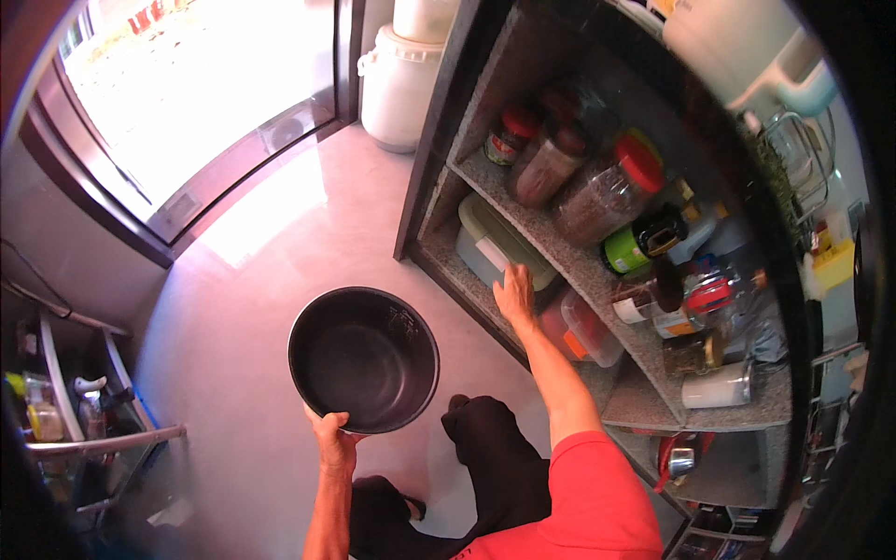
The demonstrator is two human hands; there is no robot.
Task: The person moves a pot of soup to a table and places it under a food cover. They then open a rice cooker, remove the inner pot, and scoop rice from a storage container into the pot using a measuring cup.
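A round black inner cooker pot (359, 364), its inside dark and bare with faint markings on the wall, hangs over the floor. My left hand (331, 437) grips its near rim, thumb over the edge and fingers underneath. My right hand (515, 294) reaches into the lower shelf, its fingers curled at the front of a grey-green lidded storage box (473, 224). A pale latch (490, 252) on that box lies right by the fingertips. Just nearer on the same shelf sits a clear box with reddish contents and an orange clip (574, 347).
Red-lidded jars (602, 191) and other containers crowd the stone shelf (579, 252) above my right hand. White drums (401, 89) stand beyond, by a bright glass door (233, 112). A metal rack (103, 439) is at left.
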